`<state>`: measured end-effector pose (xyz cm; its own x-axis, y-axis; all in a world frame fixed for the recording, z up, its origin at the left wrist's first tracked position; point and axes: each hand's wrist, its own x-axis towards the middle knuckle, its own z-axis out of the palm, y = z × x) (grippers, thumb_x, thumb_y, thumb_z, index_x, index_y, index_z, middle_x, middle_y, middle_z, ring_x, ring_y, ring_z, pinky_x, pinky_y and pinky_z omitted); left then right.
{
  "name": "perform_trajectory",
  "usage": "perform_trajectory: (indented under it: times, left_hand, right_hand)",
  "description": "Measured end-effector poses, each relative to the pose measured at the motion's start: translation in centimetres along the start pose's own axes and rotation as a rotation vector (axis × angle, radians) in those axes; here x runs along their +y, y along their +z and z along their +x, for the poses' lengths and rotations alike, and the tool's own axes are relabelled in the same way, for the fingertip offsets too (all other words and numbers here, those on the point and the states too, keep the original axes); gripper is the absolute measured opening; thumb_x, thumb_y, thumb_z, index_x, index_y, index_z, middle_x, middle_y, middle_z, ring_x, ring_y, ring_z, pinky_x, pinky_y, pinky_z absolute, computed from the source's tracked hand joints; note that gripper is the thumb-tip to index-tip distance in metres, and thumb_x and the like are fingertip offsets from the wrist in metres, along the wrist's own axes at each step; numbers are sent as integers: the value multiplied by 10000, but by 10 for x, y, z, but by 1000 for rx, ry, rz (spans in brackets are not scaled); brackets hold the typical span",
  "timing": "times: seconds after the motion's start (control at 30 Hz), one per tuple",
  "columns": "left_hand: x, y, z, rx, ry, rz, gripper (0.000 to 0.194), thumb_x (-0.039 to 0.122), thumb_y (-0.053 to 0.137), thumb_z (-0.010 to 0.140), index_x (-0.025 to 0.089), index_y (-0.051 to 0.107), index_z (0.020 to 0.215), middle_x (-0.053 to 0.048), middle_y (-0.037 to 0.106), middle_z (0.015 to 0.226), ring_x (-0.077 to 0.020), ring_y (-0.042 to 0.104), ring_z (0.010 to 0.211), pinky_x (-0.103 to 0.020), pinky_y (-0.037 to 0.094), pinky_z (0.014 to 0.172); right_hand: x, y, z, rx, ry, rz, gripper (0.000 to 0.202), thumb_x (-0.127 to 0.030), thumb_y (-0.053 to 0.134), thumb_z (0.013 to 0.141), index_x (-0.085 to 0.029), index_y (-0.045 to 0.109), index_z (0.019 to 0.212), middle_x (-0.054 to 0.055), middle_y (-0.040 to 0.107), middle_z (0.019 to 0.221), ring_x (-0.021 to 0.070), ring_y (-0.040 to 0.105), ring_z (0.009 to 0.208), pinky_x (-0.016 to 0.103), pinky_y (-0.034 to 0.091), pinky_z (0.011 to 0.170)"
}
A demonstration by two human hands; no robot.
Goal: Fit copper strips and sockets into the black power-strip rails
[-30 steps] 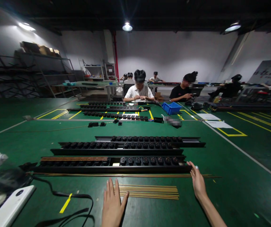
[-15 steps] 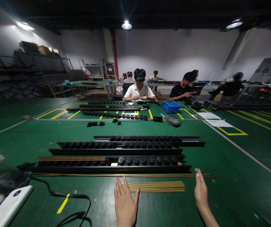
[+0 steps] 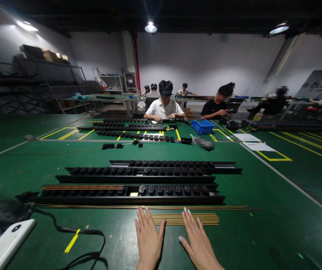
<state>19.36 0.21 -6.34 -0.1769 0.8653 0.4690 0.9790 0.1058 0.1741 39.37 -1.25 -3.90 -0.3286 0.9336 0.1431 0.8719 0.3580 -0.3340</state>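
Observation:
A row of short brass-coloured rods (image 3: 174, 219) lies side by side on the green table (image 3: 116, 243). My left hand (image 3: 149, 236) rests flat over the left end of the rods, thumb stretched out. Over their middle, my right hand (image 3: 197, 234) lies with fingers extended and thumb spread. Neither hand is closed around a rod. Just beyond run long thin rods (image 3: 177, 207), parallel to the nearest black rail (image 3: 149, 200) with its row of black sockets. Several copper-coloured rods (image 3: 82, 188) lie on top of that rail's left half.
Two more black socket rails (image 3: 138, 179) lie farther back. At the left are a white phone (image 3: 7, 243), a black cable (image 3: 84, 233) and a yellow strip (image 3: 72, 241). Across the table sits a co-worker (image 3: 165, 107), near a blue bin (image 3: 202, 126) and white papers (image 3: 259, 146).
My right hand has come in from the right and now lies over the short rods, palm down. My left hand has stayed at their left end. The short rods look more evenly spread.

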Motion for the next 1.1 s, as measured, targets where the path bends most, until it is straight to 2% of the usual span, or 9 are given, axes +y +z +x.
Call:
perform_trajectory:
  times: [0.07, 0.23, 0.3, 0.5, 0.87, 1.0, 1.07, 1.1]
  left_hand:
    - [-1, -7, -3, -5, 66, -4, 768, 480, 359, 905, 60, 45, 1467, -231, 181, 1514, -347, 193, 1393, -540, 339, 1033]
    - [-3, -16, -10, -23, 445, -13, 646, 405, 372, 915, 183, 133, 1474, -69, 297, 1506, -231, 305, 1365, -403, 400, 1005]
    - [-3, -16, -11, -11, 493, 3, 628, 381, 368, 917, 183, 147, 1471, -51, 327, 1493, -215, 332, 1350, -387, 409, 991]
    - [-2, -13, -11, 5, 472, 16, 634, 358, 362, 917, 168, 120, 1472, -53, 354, 1479, -211, 351, 1338, -397, 394, 1001]
    - [-1, -14, -2, -124, 443, -49, 660, 407, 348, 928, 191, 47, 1474, -59, 321, 1492, -209, 350, 1343, -403, 397, 1019]
    - [1, -12, -4, -118, 427, -44, 665, 400, 344, 928, 186, 31, 1474, -58, 317, 1492, -216, 342, 1348, -433, 379, 1038]
    - [1, -11, -5, -127, 419, -48, 666, 408, 342, 928, 188, 33, 1475, -56, 311, 1495, -222, 335, 1352, -444, 365, 1050]
    - [1, -12, -5, -133, 415, -50, 666, 412, 341, 927, 191, 36, 1475, -56, 306, 1497, -224, 332, 1353, -446, 359, 1055]
  right_hand:
    - [-3, 6, 3, -20, 8, -60, 667, -511, 345, 917, -266, 58, 1467, 45, 197, 1518, 259, 225, 1392, 531, 279, 1098]
    - [-1, 14, 5, 22, 7, -118, 683, -545, 333, 913, -272, 28, 1459, 34, 195, 1514, 257, 236, 1388, 520, 292, 1095]
    - [-2, 13, 4, 22, 9, -123, 678, -549, 323, 914, -277, 22, 1458, 31, 197, 1512, 253, 245, 1385, 516, 302, 1090]
    - [-6, 9, 4, 4, 31, -124, 663, -546, 302, 921, -269, 36, 1461, 37, 193, 1513, 246, 240, 1387, 507, 303, 1093]
    - [-13, 4, 10, -23, 78, 22, 674, -544, 342, 912, -244, 103, 1466, 47, 187, 1519, 251, 187, 1402, 540, 226, 1120]
    - [-7, -10, 6, 5, 87, 320, 611, -507, 355, 920, -272, 196, 1462, 37, 249, 1513, 230, 225, 1395, 521, 179, 1138]
    - [9, -17, 1, 123, 135, 569, 544, -487, 352, 924, -284, 318, 1427, 42, 344, 1481, 215, 301, 1367, 471, 240, 1129]
    - [21, -20, -1, 244, 194, 694, 515, -499, 362, 915, -276, 413, 1376, 56, 422, 1433, 220, 362, 1333, 455, 292, 1106]
